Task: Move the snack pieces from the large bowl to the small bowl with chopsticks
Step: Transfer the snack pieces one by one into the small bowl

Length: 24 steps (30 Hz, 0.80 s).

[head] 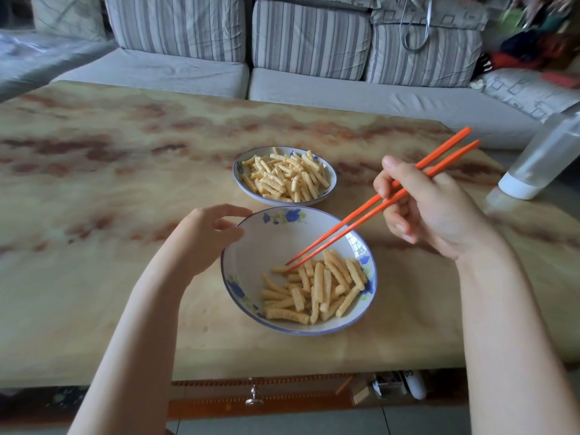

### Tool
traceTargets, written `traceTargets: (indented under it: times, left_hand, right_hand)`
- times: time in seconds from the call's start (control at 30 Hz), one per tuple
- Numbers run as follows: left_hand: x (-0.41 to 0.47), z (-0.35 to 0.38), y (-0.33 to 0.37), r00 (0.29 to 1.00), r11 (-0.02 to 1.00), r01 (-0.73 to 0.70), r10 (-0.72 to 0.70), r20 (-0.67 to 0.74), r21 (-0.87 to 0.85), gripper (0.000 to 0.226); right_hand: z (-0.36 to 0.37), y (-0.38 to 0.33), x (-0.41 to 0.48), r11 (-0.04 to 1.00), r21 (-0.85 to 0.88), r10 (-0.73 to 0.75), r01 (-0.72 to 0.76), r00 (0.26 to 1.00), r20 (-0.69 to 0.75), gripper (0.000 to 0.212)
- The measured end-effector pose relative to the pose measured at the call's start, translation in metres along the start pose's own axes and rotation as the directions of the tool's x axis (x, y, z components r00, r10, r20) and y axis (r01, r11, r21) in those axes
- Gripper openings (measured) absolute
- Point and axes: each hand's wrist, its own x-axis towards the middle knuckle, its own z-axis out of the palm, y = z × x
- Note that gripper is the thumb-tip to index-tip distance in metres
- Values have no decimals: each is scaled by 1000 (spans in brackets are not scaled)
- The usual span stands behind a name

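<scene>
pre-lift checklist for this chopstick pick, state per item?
1. Grip: right hand holds chopsticks: ok.
2. Tips at a snack piece in the large bowl: ok.
3. Piece pinched: cannot tell.
4. Steadying: left hand at large bowl rim: ok; grip cannot tell.
5. Target: small bowl just beyond, nothing between: ok.
6. Room in small bowl: cannot tell, already piled.

Single head-worn wide-angle view, looking forward and down, close over the table (125, 183), sofa (307, 42) beyond.
</scene>
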Motion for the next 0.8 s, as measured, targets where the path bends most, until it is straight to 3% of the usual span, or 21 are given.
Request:
traceTargets:
  times: [0.2,0.4,0.63,0.8]
  left_hand:
    - [0,0,-1,1000,1000,-3,3,-1,-7,39]
    - [0,0,0,1000,1000,-5,5,2,0,39]
    - [-1,0,2,1000,1000,-11,11,5,10,38]
    - [-1,-1,2,1000,1000,-8,8,6,0,40]
  right_hand:
    - [6,4,5,1000,27,-6,7,999,-43,45]
    - [6,4,10,972,202,-84,122,979,-188,44]
    - [14,6,20,878,394,-47,272,868,-494,38]
    - [25,14,30,885,371,-4,282,801,-598,37]
